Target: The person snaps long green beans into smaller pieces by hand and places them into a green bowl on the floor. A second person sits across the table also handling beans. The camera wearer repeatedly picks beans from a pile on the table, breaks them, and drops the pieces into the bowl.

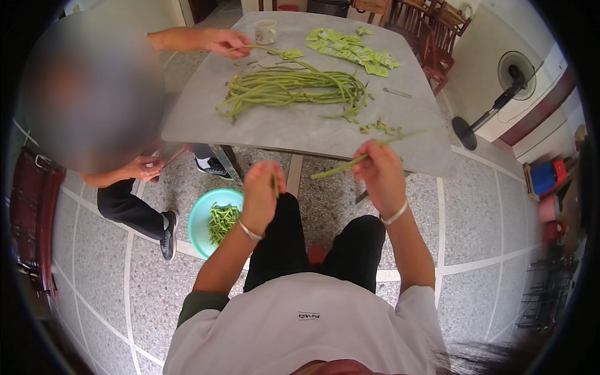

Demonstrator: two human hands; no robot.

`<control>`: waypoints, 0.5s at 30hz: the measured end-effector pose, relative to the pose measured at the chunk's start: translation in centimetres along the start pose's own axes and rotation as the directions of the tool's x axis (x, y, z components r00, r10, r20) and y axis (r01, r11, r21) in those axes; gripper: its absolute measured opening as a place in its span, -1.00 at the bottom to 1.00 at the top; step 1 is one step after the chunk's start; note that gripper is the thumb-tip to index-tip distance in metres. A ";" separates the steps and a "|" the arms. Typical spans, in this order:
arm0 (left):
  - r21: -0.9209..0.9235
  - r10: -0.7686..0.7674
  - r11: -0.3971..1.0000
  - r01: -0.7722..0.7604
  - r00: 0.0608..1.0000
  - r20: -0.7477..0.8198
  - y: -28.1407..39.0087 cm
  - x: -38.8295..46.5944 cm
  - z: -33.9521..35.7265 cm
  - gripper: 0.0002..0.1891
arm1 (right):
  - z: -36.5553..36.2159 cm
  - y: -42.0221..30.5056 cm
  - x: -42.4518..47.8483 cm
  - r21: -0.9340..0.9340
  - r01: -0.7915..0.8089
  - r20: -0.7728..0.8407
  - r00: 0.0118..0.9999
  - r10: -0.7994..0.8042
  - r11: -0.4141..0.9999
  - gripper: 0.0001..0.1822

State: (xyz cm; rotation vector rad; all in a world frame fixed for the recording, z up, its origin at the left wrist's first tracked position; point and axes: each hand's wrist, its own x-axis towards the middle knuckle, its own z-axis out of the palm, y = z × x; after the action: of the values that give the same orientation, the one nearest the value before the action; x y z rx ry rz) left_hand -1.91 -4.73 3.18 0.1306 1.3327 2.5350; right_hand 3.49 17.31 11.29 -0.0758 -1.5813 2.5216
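Between the fingers of my right hand (pixel 382 176) is a long green bean (pixel 338 169), its far end blurred over the table's front edge. My left hand (pixel 262 190), raised above my left knee, pinches a short bean piece (pixel 275 183). Below and left of that hand, a turquoise basin (pixel 197 222) on the floor holds many cut bean pieces (pixel 224 222). A bundle of long beans (pixel 290 88) lies across the grey table (pixel 281 129). Small bean scraps (pixel 382 126) are scattered near its front right part.
A co-worker's hand (pixel 232 43) at the left holds one bean above the table. Green packets (pixel 351 47), a mug (pixel 266 33) and a thin clear strip (pixel 397 93) lie or stand on the tabletop. A pedestal fan (pixel 515 77) and wooden chairs (pixel 436 47) stand to the right.
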 end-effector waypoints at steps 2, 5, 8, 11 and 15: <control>-0.138 -0.005 0.990 -0.001 0.999 -0.046 0.2 1.3 -0.9 -0.83 | -1.1 -0.6 -1.0 0.061 0.101 0.001 0.995 -0.101 0.993 -0.77; -0.052 -0.205 0.975 0.217 0.965 0.164 1.4 0.5 3.0 -0.81 | -0.9 -1.0 -2.2 0.040 -0.040 0.096 0.995 0.036 0.998 -0.76; 0.134 -0.348 0.936 0.324 0.810 0.472 2.0 -0.5 6.1 -0.77 | -1.0 -0.1 -2.3 0.012 -0.086 0.158 0.984 0.083 0.996 -0.77; 0.275 -0.441 0.898 0.344 0.691 0.574 1.7 -1.1 7.3 -0.78 | -0.7 0.1 -2.5 -0.044 -0.086 0.106 0.990 0.090 0.995 -0.77; 0.362 -0.431 0.893 0.269 0.743 0.512 1.2 -1.4 7.2 -0.82 | -2.3 -0.2 -2.3 0.017 0.003 -0.010 1.000 -0.003 1.000 -0.77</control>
State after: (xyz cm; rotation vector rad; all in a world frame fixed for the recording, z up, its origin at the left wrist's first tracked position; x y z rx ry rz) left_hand 0.69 -0.04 8.29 0.5980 1.2719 1.7698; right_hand 6.04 19.02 10.35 -0.0844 -1.5549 2.5280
